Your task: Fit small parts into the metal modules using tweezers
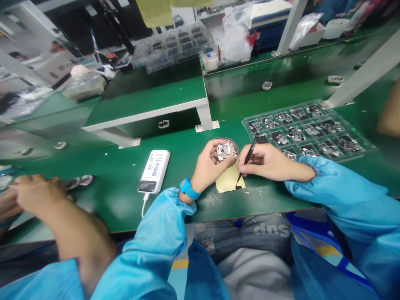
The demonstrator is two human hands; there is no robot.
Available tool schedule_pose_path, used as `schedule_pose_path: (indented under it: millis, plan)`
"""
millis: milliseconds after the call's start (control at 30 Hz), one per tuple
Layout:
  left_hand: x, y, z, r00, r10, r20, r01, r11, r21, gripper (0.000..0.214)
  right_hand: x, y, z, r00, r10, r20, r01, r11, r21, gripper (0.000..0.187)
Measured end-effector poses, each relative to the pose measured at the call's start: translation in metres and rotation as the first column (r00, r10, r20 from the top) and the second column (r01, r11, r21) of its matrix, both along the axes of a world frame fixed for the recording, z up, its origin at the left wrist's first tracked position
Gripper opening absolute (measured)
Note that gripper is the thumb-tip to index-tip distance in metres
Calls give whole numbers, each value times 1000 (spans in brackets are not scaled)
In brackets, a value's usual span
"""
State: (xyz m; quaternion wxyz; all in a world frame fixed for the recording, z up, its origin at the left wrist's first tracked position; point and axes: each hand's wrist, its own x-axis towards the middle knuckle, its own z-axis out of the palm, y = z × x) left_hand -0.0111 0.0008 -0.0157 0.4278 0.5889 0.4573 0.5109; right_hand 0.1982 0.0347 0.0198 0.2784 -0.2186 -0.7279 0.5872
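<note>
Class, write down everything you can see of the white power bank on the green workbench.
The white power bank lies flat on the green workbench, its long side angled across the bench. It is a rounded rectangular block with a smooth plastic look and blue printing on its top face. A dark panel fills its nearer end, and a white cable leaves that end, running down toward the bench edge.

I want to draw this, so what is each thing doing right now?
Left hand: holding a small metal part.
Right hand: gripping black tweezers.
Yellow sheet: lying flat.
Power bank: lying flat, cable plugged in.
Plastic tray: holding many metal parts.
</note>
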Motion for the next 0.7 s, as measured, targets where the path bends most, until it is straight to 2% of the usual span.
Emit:
schedule_pose_path:
  millis: [100, 167, 233, 333, 500, 567, 633, 700]
  plan:
    - [-1, -3, 7, 994, -27, -103, 35, 996, 83, 31, 3, 2, 8, 974, -177, -138, 188, 980, 70, 19]
    - [-2, -6, 9, 984, -44, -173, 60, 994, 89, 35, 3, 4, 8, 932, -296, -208, 331, 930, 158, 17]
    - [-3, -8, 9, 980, -15, -199, 22, 999, 36, 38, 3, 5, 5, 899, -360, -249, 416, 879, 232, 14]
    - [-5, -9, 8, 980, 30, -195, -34, 999, -17, 30, 2, 6, 0, 883, -385, -270, 456, 841, 291, 12]
    - [-6, -9, 16, 966, -92, -241, 105, 994, 40, 27, 2, 4, -1, 858, -373, -353, 488, 805, 336, 11]
    - [-5, -10, 17, 982, -121, -148, 117, 993, -31, 30, 2, 4, -1, 853, -373, -366, 497, 795, 349, 12]
    - [-4, -10, 16, 994, -103, -19, 100, 985, -140, 30, 3, 4, -1, 854, -379, -358, 500, 787, 361, 13]
    - [-3, -10, 14, 994, -89, 70, 101, 975, -197, 25, 3, 4, -2, 854, -382, -352, 502, 781, 372, 13]
